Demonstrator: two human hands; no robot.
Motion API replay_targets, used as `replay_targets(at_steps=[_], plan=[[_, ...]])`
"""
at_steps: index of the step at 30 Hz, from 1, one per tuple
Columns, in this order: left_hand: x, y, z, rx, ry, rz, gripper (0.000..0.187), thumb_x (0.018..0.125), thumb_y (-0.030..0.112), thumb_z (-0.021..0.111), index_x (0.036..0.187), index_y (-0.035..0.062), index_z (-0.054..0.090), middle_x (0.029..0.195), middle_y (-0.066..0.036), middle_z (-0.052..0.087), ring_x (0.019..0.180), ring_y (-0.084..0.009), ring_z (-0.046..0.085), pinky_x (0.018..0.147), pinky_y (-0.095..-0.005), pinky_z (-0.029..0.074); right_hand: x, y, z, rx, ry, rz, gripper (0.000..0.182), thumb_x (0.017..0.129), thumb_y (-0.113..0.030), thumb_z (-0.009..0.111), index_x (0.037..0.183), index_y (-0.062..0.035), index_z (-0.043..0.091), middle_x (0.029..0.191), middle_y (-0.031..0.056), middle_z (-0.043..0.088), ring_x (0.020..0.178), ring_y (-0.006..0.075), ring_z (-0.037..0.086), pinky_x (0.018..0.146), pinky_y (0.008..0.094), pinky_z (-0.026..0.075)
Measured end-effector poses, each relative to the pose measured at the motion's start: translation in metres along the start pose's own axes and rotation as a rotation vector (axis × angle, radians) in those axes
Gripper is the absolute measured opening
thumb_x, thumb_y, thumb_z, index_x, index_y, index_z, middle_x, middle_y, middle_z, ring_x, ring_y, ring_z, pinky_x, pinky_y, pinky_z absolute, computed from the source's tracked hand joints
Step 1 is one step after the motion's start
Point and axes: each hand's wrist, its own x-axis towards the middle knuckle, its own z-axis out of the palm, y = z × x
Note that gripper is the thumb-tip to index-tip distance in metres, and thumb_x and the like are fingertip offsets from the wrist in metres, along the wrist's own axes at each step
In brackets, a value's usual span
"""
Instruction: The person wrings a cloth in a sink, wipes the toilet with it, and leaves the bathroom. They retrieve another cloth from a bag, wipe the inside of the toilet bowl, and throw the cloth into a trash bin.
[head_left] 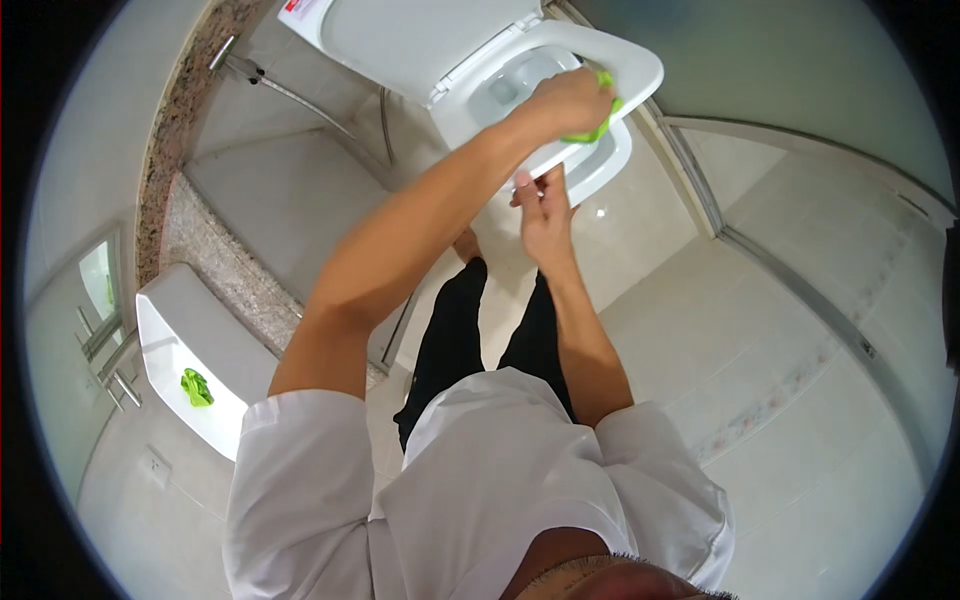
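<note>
A white toilet seat (640,68) is tilted up off the toilet bowl (610,170), with the white lid (400,40) raised behind it. My left hand (572,103) reaches across to the seat's upper side, closed on a bright green cloth (598,130) pressed against the rim. Below it, my right hand (547,220) grips the edge of the seat, fingers bent at its underside; part of those fingers is hidden by the seat.
A second green cloth (197,387) lies in the white washbasin (165,345) at left, beside a granite-edged counter (160,170). A hand sprayer (223,55) with a hose hangs on the wall. Glass shower panels (800,60) stand on the right, with a metal floor track.
</note>
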Motion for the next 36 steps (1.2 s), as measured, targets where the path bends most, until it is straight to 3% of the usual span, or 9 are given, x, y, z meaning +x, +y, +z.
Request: replay_targets(at_steps=[4, 7, 13, 16, 19, 22, 24, 30, 36], plan=[[0.111, 0.024, 0.018, -0.312, 0.056, -0.154, 0.044, 0.099, 0.039, 0.056, 0.118, -0.0005, 0.065, 0.113, -0.022, 0.07, 0.103, -0.0373, 0.067, 0.088, -0.0468, 0.051, -0.004, -0.02, -0.005, 0.034, 0.005, 0.152, 0.029, 0.106, -0.018, 0.054, 0.128, -0.0001, 0.049, 0.093, 0.0051, 0.058, 0.076, 0.0124, 0.052, 0.07, 0.0336, 0.048], [0.185, -0.032, 0.018, 0.307, -0.005, 0.147, 0.031, 0.09, 0.024, 0.065, 0.114, 0.0059, 0.069, 0.113, -0.02, 0.071, 0.102, -0.0366, 0.07, 0.085, -0.0458, 0.055, -0.006, 0.001, -0.011, -0.053, -0.005, 0.029, 0.03, 0.102, -0.017, 0.058, 0.127, -0.0017, 0.051, 0.096, 0.0106, 0.062, 0.079, 0.0226, 0.061, 0.07, 0.0382, 0.05], [0.316, -0.138, 0.035, 0.826, -0.127, -0.422, 0.04, 0.088, 0.026, 0.072, 0.127, 0.0213, 0.067, 0.125, -0.004, 0.071, 0.11, -0.0319, 0.069, 0.097, -0.0597, 0.049, 0.009, -0.013, -0.02, -0.088, -0.063, -0.149, 0.022, 0.094, -0.004, 0.062, 0.114, -0.0011, 0.052, 0.093, 0.0146, 0.061, 0.082, 0.0321, 0.063, 0.065, 0.0438, 0.049], [0.256, -0.108, 0.054, 0.083, 0.312, -0.453, 0.045, 0.096, 0.034, 0.062, 0.133, 0.0088, 0.057, 0.128, -0.013, 0.063, 0.114, -0.0306, 0.062, 0.098, -0.0471, 0.046, 0.002, -0.009, -0.029, -0.068, -0.105, -0.075, 0.022, 0.093, -0.002, 0.063, 0.112, -0.0003, 0.051, 0.092, 0.016, 0.06, 0.079, 0.0324, 0.063, 0.066, 0.0429, 0.05], [0.123, -0.006, 0.045, -0.391, 0.324, -0.085, 0.036, 0.104, 0.031, 0.054, 0.126, 0.0015, 0.053, 0.123, -0.015, 0.057, 0.108, -0.0247, 0.056, 0.097, -0.0369, 0.044, 0.003, 0.0, -0.025, -0.032, -0.118, -0.023, 0.023, 0.093, -0.003, 0.064, 0.111, 0.0003, 0.051, 0.091, 0.0172, 0.06, 0.076, 0.0328, 0.062, 0.066, 0.0425, 0.051], [0.071, 0.036, 0.028, -0.019, 0.034, 0.877, 0.017, 0.094, 0.01, 0.061, 0.111, 0.0068, 0.058, 0.107, -0.012, 0.058, 0.11, -0.0306, 0.053, 0.097, -0.0439, 0.044, -0.004, 0.0, -0.024, -0.052, -0.072, -0.008, 0.022, 0.094, -0.005, 0.064, 0.111, 0.0012, 0.051, 0.088, 0.0161, 0.059, 0.073, 0.0305, 0.061, 0.066, 0.0414, 0.051], [0.093, 0.047, 0.021, 0.231, -0.182, 0.941, 0.021, 0.096, 0.019, 0.061, 0.111, 0.0048, 0.059, 0.111, -0.015, 0.059, 0.111, -0.0328, 0.055, 0.097, -0.0442, 0.045, -0.008, 0.005, -0.026, -0.126, -0.036, -0.073, 0.02, 0.095, -0.007, 0.063, 0.109, 0.0016, 0.051, 0.085, 0.0144, 0.057, 0.071, 0.0286, 0.059, 0.064, 0.0398, 0.05], [0.268, -0.057, 0.017, 0.322, -0.249, 0.323, 0.056, 0.1, 0.048, 0.054, 0.136, 0.0058, 0.062, 0.14, -0.018, 0.056, 0.125, -0.0354, 0.053, 0.114, -0.0382, 0.037, -0.009, 0.015, -0.042, -0.123, -0.03, -0.093, 0.018, 0.097, -0.009, 0.063, 0.106, 0.0018, 0.052, 0.08, 0.0116, 0.053, 0.068, 0.0261, 0.055, 0.061, 0.0377, 0.047], [0.273, -0.061, 0.008, 0.628, -0.202, 0.355, 0.056, 0.096, 0.044, 0.057, 0.14, 0.0081, 0.06, 0.144, -0.017, 0.057, 0.124, -0.0369, 0.055, 0.113, -0.0363, 0.037, -0.004, 0.0, -0.033, -0.041, -0.065, -0.025, 0.023, 0.093, -0.001, 0.064, 0.111, 0.0029, 0.051, 0.089, 0.0166, 0.058, 0.074, 0.0315, 0.062, 0.061, 0.0392, 0.052]])
